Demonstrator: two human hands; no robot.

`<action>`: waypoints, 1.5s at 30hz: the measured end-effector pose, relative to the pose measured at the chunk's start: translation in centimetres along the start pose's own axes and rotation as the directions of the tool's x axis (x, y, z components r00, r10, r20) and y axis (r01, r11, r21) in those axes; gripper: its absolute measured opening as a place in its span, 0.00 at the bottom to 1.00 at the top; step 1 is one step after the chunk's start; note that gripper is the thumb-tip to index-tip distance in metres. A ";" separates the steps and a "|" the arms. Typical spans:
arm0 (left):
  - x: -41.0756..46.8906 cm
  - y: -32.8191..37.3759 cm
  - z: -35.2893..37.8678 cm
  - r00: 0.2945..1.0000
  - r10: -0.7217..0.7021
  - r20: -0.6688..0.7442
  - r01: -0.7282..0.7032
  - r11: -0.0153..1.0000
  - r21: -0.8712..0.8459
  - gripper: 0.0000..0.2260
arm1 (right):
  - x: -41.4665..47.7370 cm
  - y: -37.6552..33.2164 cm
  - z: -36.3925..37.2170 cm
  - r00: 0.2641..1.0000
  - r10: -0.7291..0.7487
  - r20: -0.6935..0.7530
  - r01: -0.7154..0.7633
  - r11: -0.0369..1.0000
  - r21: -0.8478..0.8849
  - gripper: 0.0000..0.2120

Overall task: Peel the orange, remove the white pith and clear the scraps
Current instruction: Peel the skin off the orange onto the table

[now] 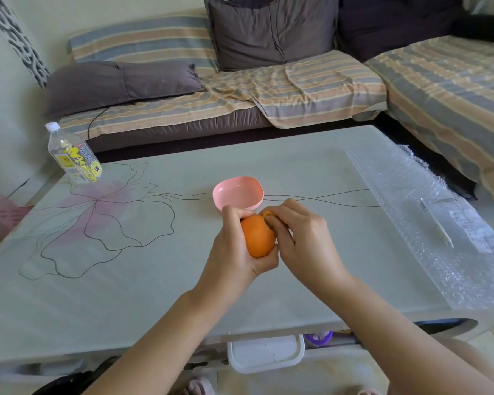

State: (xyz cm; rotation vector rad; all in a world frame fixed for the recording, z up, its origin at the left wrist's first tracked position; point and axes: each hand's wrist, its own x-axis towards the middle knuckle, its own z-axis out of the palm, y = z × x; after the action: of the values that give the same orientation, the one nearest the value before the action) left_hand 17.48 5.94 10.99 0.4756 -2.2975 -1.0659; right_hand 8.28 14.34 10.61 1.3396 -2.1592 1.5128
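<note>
An orange (256,236) is held above the middle of the glass table (183,280). My left hand (234,252) grips it from the left and below, fingers curled round it. My right hand (300,238) is at its upper right, fingertips pinching a small lifted flap of peel (268,215) at the top. Most of the skin is still on the fruit. Just behind the hands stands a pink bowl (238,192) with nothing visible inside.
A clear plastic bottle (73,155) with a yellow label stands at the table's far left corner. Bubble wrap (439,218) with a thin white stick (444,233) on it covers the right side. A striped sofa with dark cushions lies behind the table. A white box (265,352) sits under the near edge.
</note>
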 end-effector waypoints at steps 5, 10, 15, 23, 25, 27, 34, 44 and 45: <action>-0.1 -0.1 -0.3 1.000 0.010 -0.008 -0.010 1.000 0.019 0.27 | 0.3 -0.1 -0.8 0.991 0.092 0.101 -0.103 0.988 0.112 0.09; 0.1 -0.1 -1.2 0.999 0.010 0.031 -0.010 1.000 0.005 0.26 | 0.9 -0.1 -2.4 0.943 0.133 0.304 -0.241 0.905 0.351 0.06; 0.0 -0.3 -0.8 0.997 -0.002 0.077 0.004 1.000 -0.024 0.27 | 0.4 0.3 -1.7 0.981 0.084 0.177 -0.111 0.983 0.147 0.05; -0.3 -0.6 0.0 0.999 -0.017 0.045 0.019 0.998 -0.055 0.26 | 0.2 0.1 -1.1 0.945 0.276 0.175 -0.311 0.924 0.221 0.11; -0.1 -0.7 -0.1 0.999 -0.008 0.037 0.010 0.998 -0.054 0.26 | 0.5 0.0 -1.1 0.911 0.337 0.236 -0.402 0.853 0.332 0.15; 0.1 -0.9 -0.2 1.000 0.005 0.024 -0.003 0.998 -0.063 0.26 | 0.6 0.2 -0.9 0.880 0.381 0.283 -0.471 0.774 0.423 0.15; 0.2 -2.1 -0.4 1.000 0.002 -0.001 -0.002 0.994 -0.107 0.22 | 2.1 4.1 -1.2 0.805 0.564 0.185 -0.592 0.739 0.322 0.08; -1.2 -5.1 -1.0 0.943 -0.279 0.182 0.308 0.938 -0.160 0.23 | -0.3 9.1 0.6 0.660 0.630 0.410 -0.569 0.775 -0.276 0.04; -1.3 -5.4 -1.1 0.938 -0.294 0.181 0.320 0.937 -0.137 0.23 | -0.4 9.2 0.6 0.658 0.630 0.413 -0.572 0.775 -0.270 0.06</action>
State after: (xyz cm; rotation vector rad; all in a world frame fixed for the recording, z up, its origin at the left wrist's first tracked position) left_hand 19.59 2.64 6.91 0.7247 -2.2932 -1.4815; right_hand 1.81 14.77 4.02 1.0850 -3.2180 1.2651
